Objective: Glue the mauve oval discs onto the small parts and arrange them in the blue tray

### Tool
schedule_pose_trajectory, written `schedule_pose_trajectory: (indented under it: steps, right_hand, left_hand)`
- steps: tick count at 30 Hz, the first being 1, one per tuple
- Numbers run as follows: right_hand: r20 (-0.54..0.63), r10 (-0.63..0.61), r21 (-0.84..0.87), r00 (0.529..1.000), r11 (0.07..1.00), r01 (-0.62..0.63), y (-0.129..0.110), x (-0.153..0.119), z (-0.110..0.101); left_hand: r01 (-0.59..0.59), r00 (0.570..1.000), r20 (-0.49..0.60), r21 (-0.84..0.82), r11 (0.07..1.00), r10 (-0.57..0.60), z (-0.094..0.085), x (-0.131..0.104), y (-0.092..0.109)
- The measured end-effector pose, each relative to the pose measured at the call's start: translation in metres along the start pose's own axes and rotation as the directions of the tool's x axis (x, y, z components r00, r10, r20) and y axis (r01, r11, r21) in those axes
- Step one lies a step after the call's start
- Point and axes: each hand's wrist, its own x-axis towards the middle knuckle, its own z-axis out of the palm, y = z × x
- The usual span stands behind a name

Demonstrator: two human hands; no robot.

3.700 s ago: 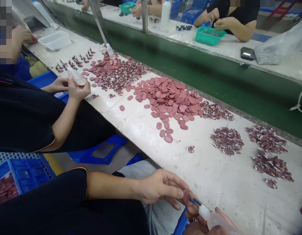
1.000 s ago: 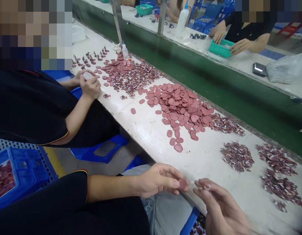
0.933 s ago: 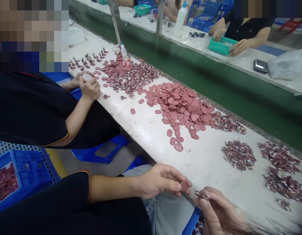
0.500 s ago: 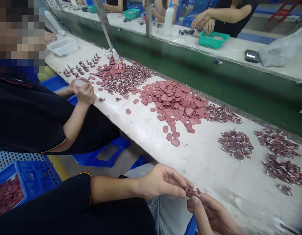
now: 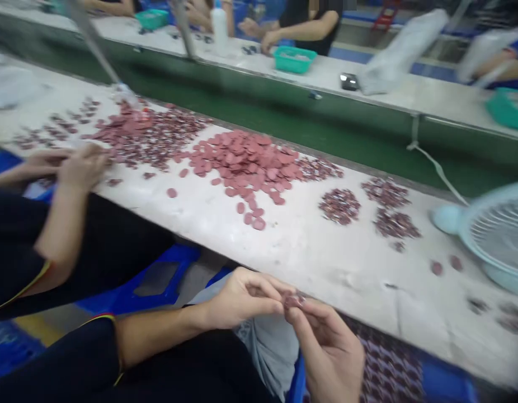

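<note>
The brown part (image 5: 293,301) is pinched between the left hand (image 5: 239,302) and the right hand (image 5: 332,350), close together at their fingertips; a light, even squeeze with both wrists steady would likely keep it from tilting.

Left hand (image 5: 236,299) and right hand (image 5: 328,347) are both pinching one small maroon piece (image 5: 293,301) between fingertips, over the lap just by the table (image 5: 301,254) edge. Can't make out its shape, too blurry. On the table there's a big messy heap of reddish discs (image 5: 242,159), a few small piles of brownish bits (image 5: 339,207) right of it, then a pale blue basket (image 5: 500,275) at the far right. A co-worker's hands (image 5: 80,168) are busy over on the left.
</note>
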Motion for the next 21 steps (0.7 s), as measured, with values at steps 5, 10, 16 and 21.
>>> schedule_pose_trajectory:
  steps: [5, 10, 16, 21]
  right_hand:
    - [0.022, 0.043, 0.149, 0.999, 0.988, -0.046, 0.012, -0.024, -0.005]
    - [-0.166, 0.064, 0.286, 0.984, 0.958, -0.014, 0.028, -0.055, -0.02]
    - [-0.74, 0.229, 0.214, 0.633, 0.972, -0.102, 0.107, -0.136, -0.126]
    - [-0.886, 0.252, 0.024, 0.388, 0.863, -0.505, 0.193, -0.197, -0.217]
  left_hand:
    - [0.049, 0.996, 0.062, 0.192, 0.98, -0.062, 0.002, -0.004, -0.007]
    - [0.11, 0.969, 0.17, 0.349, 0.931, -0.179, 0.021, -0.003, -0.025]
    - [-0.019, 0.971, 0.208, 0.552, 0.834, -0.116, 0.02, 0.008, -0.019]
    - [-0.165, 0.978, 0.03, 0.715, 0.679, 0.206, -0.01, 0.028, 0.008]
